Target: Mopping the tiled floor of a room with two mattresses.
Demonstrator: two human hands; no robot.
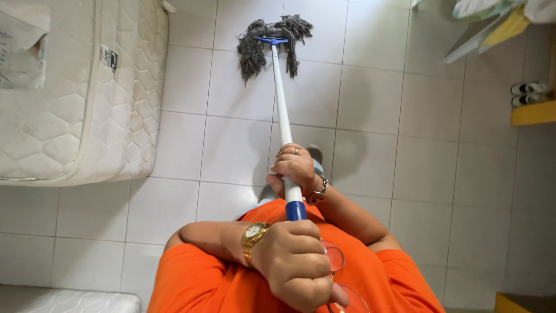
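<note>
A mop with a grey string head (272, 40) and a white handle (281, 98) rests on the white tiled floor (405, 145), head pointing away from me. My right hand (294, 168), with a ring and a bracelet, grips the white handle partway down. My left hand (295, 264), with a gold watch on the wrist, is closed around the handle's top end just above its blue grip (295, 210). Both hands are in front of my orange shirt (202, 284). A pair of glasses (339, 272) hangs at my chest, partly hidden by the left hand.
A white quilted mattress (75, 93) lies on the floor at the left, close to the mop head. Another mattress edge (63, 301) shows at the bottom left. Yellow shelves (536, 113) with white shoes stand at the right. My foot (315, 153) is behind the handle.
</note>
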